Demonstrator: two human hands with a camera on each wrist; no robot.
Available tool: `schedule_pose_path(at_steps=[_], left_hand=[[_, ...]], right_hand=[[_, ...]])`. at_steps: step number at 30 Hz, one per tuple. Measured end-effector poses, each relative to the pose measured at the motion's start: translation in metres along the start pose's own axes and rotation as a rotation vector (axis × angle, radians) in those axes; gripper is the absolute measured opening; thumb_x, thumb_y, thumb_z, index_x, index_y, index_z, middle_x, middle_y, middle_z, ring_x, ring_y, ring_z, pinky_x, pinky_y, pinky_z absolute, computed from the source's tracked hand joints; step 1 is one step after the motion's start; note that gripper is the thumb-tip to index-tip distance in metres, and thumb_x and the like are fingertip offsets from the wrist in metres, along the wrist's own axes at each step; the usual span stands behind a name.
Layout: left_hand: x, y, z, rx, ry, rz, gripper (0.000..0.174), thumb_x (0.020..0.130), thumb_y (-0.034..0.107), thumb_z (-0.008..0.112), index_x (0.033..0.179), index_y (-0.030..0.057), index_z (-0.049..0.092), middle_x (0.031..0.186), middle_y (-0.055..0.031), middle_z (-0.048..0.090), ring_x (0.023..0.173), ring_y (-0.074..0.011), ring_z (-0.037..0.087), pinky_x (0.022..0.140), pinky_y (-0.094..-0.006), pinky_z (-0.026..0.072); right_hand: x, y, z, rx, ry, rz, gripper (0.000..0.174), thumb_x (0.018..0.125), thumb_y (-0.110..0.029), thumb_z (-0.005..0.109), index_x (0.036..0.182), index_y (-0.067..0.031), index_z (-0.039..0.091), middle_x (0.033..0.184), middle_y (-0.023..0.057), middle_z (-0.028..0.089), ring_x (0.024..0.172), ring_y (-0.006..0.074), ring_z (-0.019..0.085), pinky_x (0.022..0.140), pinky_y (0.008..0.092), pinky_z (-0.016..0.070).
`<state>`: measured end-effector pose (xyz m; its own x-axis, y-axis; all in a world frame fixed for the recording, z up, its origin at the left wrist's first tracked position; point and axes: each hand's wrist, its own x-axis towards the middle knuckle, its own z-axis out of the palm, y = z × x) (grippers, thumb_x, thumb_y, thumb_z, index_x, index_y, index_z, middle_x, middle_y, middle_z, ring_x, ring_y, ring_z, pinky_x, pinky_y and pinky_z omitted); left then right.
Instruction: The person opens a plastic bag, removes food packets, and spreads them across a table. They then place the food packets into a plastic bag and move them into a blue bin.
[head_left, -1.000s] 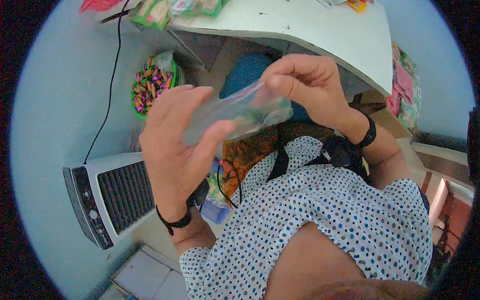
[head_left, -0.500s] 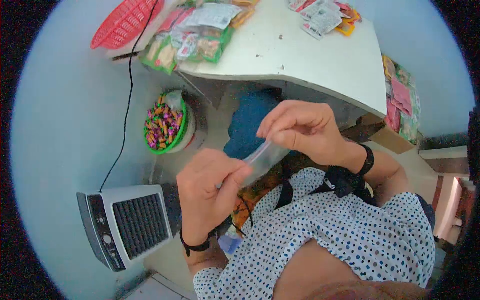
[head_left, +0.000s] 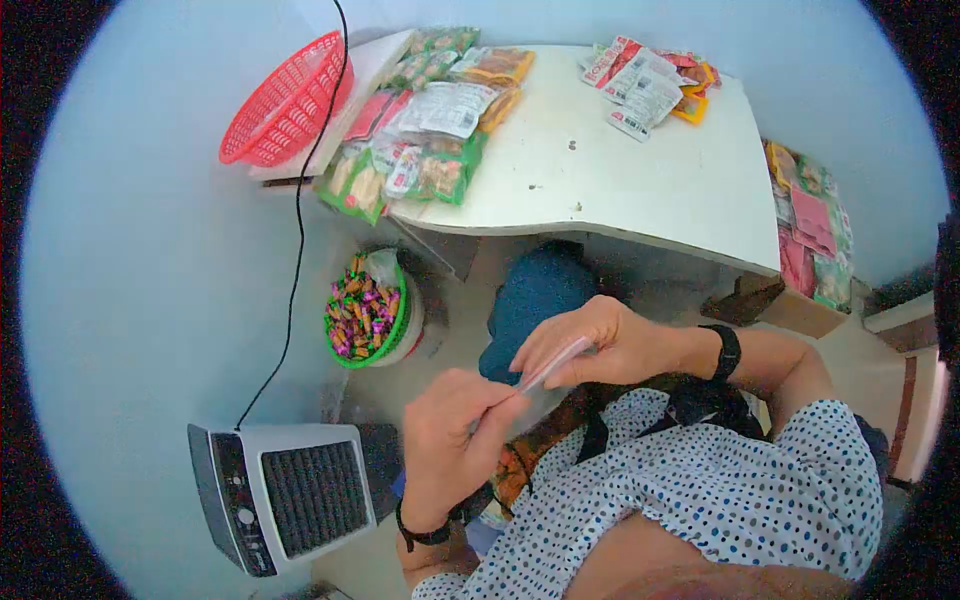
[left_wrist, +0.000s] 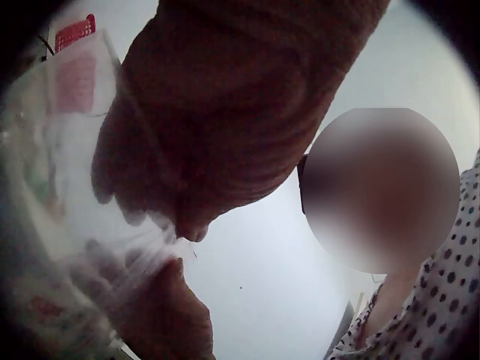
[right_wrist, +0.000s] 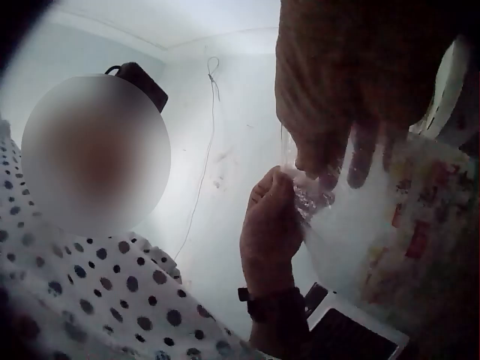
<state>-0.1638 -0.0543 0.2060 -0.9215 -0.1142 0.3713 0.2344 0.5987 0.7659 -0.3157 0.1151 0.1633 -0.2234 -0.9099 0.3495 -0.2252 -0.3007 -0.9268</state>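
A clear plastic zip bag (head_left: 553,368) hangs between both hands, its pinkish top edge slanting up to the right. My left hand (head_left: 450,435) pinches the left end of that edge between thumb and fingers. At the other end my right hand (head_left: 605,340) grips the bag with its thumb below and fingers above. The right wrist view shows the bag (right_wrist: 360,240) spread below the right hand (right_wrist: 352,82), with reddish and pale patches showing on or through it. Gathered plastic (left_wrist: 161,247) lies between the two hands in the left wrist view.
Packaged food bags (head_left: 440,110) and a red basket (head_left: 280,110) occupy the white table's (head_left: 570,180) left end. More packets (head_left: 645,85) lie toward its right. A green-rimmed bucket (head_left: 400,330) of wrapped candies and an air cooler (head_left: 300,495) stand at left; a box (head_left: 805,305) holds packs at right.
The left hand, spread beside the bag at first, has closed its fingers on the edge and come nearer the right hand. The head view has tilted up, showing more of the table.
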Motion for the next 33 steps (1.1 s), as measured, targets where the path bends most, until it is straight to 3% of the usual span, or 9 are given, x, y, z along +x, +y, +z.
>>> schedule_pose_path(at_steps=[5, 9, 11, 15, 18, 24, 27, 31, 33], left_hand=[[0.002, 0.013, -0.008, 0.211, 0.172, 0.142, 0.01, 0.071, 0.004, 0.072, 0.079, 0.0029, 0.065, 0.07, -0.0101, 0.06, 0.063, -0.0264, 0.056, 0.057, -0.0342, 0.0443], [-0.001, 0.022, -0.01, 0.287, 0.148, 0.16, 0.011, 0.071, 0.004, 0.072, 0.08, 0.0029, 0.066, 0.073, -0.0102, 0.062, 0.065, -0.0268, 0.058, 0.057, -0.0343, 0.046], [-0.008, 0.012, -0.001, 0.22, 0.163, 0.159, 0.011, 0.072, 0.004, 0.072, 0.081, 0.0026, 0.066, 0.074, -0.0103, 0.062, 0.065, -0.0268, 0.059, 0.058, -0.0341, 0.0469], [-0.022, 0.0, 0.019, 0.143, 0.07, 0.006, 0.01, 0.074, 0.004, 0.072, 0.081, 0.0012, 0.066, 0.074, -0.0107, 0.063, 0.065, -0.025, 0.06, 0.06, -0.0326, 0.0476], [-0.016, 0.0, 0.022, 0.066, -0.011, -0.099, 0.009, 0.077, 0.006, 0.071, 0.082, -0.0002, 0.066, 0.073, -0.0098, 0.064, 0.063, -0.0193, 0.06, 0.059, -0.0294, 0.0466], [0.004, -0.036, 0.022, -0.285, -0.109, -0.462, 0.015, 0.084, 0.013, 0.067, 0.084, -0.0021, 0.068, 0.07, 0.0035, 0.06, 0.066, -0.0049, 0.051, 0.058, -0.0216, 0.0409], [0.005, -0.069, 0.031, -0.351, -0.123, -0.602, 0.015, 0.085, 0.013, 0.066, 0.085, -0.001, 0.068, 0.073, 0.003, 0.06, 0.066, -0.0042, 0.051, 0.059, -0.0206, 0.0402], [-0.001, -0.107, 0.057, -0.615, -0.109, -0.651, 0.014, 0.087, 0.012, 0.063, 0.098, 0.0039, 0.063, 0.072, 0.0065, 0.054, 0.063, -0.0016, 0.045, 0.056, -0.0179, 0.0338], [-0.003, -0.115, 0.059, -0.663, -0.095, -0.67, 0.013, 0.087, 0.011, 0.062, 0.099, 0.0062, 0.061, 0.07, 0.0078, 0.051, 0.06, -0.0006, 0.041, 0.053, -0.0176, 0.0299]], right_hand=[[0.021, -0.011, 0.0, -0.094, 0.017, -0.102, 0.015, 0.087, -0.013, 0.064, 0.096, -0.0026, 0.068, 0.097, 0.0108, 0.068, 0.089, 0.0226, 0.065, 0.079, 0.0321, 0.0506], [0.025, -0.005, 0.002, -0.033, 0.036, -0.183, 0.016, 0.087, -0.016, 0.064, 0.095, -0.0028, 0.069, 0.094, 0.0106, 0.069, 0.086, 0.0216, 0.066, 0.077, 0.0306, 0.0506], [0.016, -0.004, -0.003, -0.103, -0.01, -0.089, 0.017, 0.087, -0.016, 0.064, 0.095, -0.0022, 0.069, 0.09, 0.0095, 0.069, 0.083, 0.0187, 0.066, 0.075, 0.0295, 0.0508], [-0.014, -0.005, 0.003, 0.047, 0.007, 0.238, 0.017, 0.087, -0.014, 0.064, 0.095, -0.0003, 0.068, 0.084, 0.0056, 0.069, 0.078, 0.0115, 0.064, 0.071, 0.0275, 0.0511], [-0.025, 0.0, 0.002, 0.057, -0.013, 0.338, 0.017, 0.086, -0.01, 0.066, 0.099, -0.0001, 0.068, 0.092, 0.0051, 0.069, 0.083, 0.0062, 0.059, 0.073, 0.0251, 0.0502], [-0.025, 0.01, 0.001, 0.233, 0.198, 0.444, 0.047, 0.084, -0.008, 0.066, 0.128, -0.0013, 0.05, 0.103, 0.0053, 0.064, 0.082, 0.0086, 0.06, 0.071, 0.0273, 0.0511], [-0.025, 0.002, 0.001, 0.22, 0.294, 0.467, 0.057, 0.081, -0.007, 0.069, 0.132, -0.0019, 0.044, 0.114, 0.0083, 0.058, 0.083, 0.0089, 0.06, 0.071, 0.0267, 0.0512], [-0.027, 0.006, -0.004, -0.25, 0.189, 0.307, 0.068, 0.071, -0.016, 0.077, 0.131, -0.0055, 0.046, 0.135, 0.0173, 0.044, 0.112, 0.026, 0.052, 0.09, 0.0389, 0.0445], [-0.025, 0.01, -0.01, -0.494, 0.035, 0.121, 0.075, 0.066, -0.024, 0.079, 0.132, -0.0091, 0.046, 0.142, 0.0175, 0.037, 0.127, 0.0344, 0.036, 0.101, 0.0482, 0.0334]])
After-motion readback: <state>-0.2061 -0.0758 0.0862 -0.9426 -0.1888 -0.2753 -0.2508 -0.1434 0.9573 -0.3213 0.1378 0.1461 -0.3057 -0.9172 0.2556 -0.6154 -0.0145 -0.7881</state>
